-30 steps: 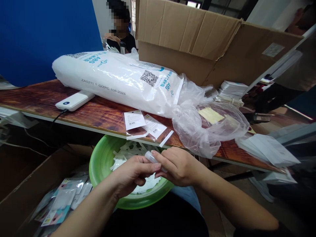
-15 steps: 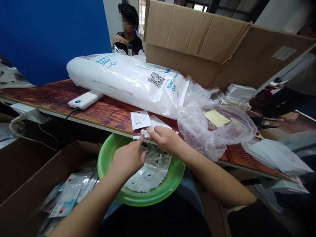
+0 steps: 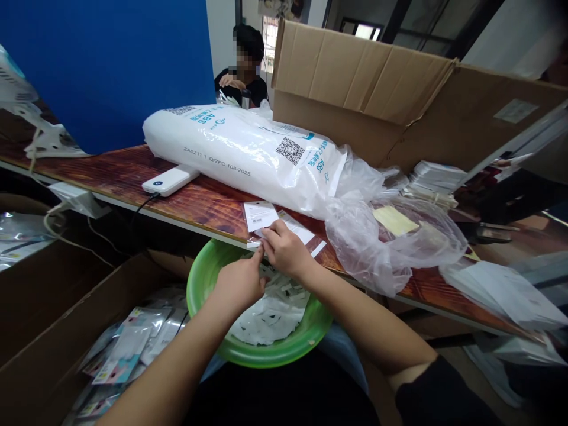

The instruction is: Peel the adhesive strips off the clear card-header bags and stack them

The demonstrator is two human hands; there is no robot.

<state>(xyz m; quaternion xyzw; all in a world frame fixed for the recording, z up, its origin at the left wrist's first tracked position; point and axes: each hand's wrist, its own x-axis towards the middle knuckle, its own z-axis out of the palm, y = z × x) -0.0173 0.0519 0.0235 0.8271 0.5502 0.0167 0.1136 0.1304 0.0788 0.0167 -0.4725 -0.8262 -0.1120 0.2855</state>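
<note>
My right hand (image 3: 286, 251) is closed at the table's front edge, its fingertips pinched on a small white piece (image 3: 258, 233) that they mostly cover. Beside it, my left hand (image 3: 239, 283) holds nothing that I can see; its index finger reaches out to the right fingertips and its thumb stands apart. Under both hands sits a green basin (image 3: 202, 331) with many white pieces (image 3: 266, 322) in it. A clear packet with a white printed card (image 3: 260, 216) lies just beyond my fingers, and another clear packet (image 3: 295, 229) lies partly behind my right hand.
A large white plastic sack (image 3: 239, 154) lies along the wooden table (image 3: 119, 171), near a white power bank (image 3: 171, 180). Behind stands a cardboard box (image 3: 346, 112). Packed clear bags (image 3: 128, 343) fill a carton at lower left. Another person (image 3: 248, 65) sits beyond the table.
The view has shifted, so the scene sits slightly right and lower. My left index finger is now closer to my right fingertips, and more of the packet beside my right hand shows.
</note>
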